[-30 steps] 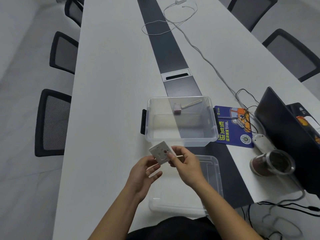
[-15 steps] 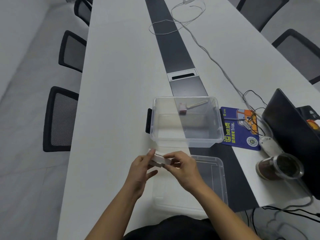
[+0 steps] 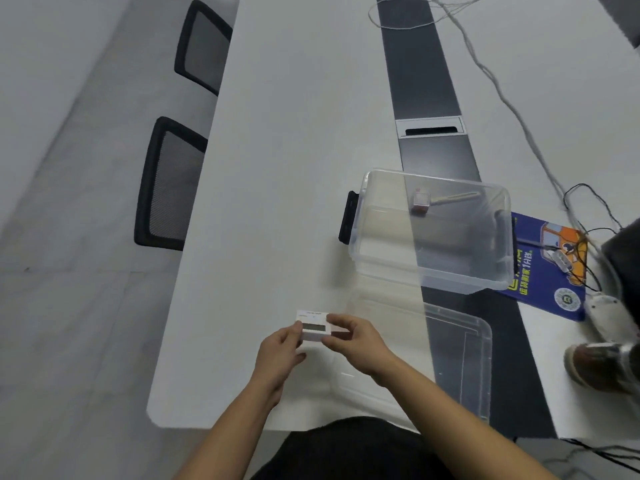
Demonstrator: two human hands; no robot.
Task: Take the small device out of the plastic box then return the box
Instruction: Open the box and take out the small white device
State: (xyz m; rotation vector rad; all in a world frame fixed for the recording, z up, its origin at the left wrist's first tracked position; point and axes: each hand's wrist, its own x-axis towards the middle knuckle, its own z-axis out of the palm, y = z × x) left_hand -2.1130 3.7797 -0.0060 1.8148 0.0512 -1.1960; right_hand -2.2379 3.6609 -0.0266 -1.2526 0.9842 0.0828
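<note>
A small white device [image 3: 313, 327] with a grey screen is held low over the white table [image 3: 294, 168], between both hands. My left hand [image 3: 280, 355] grips its left end and my right hand [image 3: 356, 341] pinches its right side. The clear plastic box [image 3: 429, 268] stands open on the table beyond my right hand, with black latches on its ends. A small pink-and-white item with a stick [image 3: 420, 205] lies inside the box at the back. The box's clear lid [image 3: 460, 372] lies flat in front of the box, partly under my right forearm.
A blue printed pad [image 3: 550, 268] with a small white gadget and black cables lies right of the box. A dark laptop [image 3: 623, 258] and a brown-filled jar [image 3: 602, 365] sit at the right edge. White cables run up the table. Black mesh chairs [image 3: 169, 188] line the left side.
The device has been turned over from its back face to show its screen and lowered toward the table. My view has swung left and nearer; the box has not moved.
</note>
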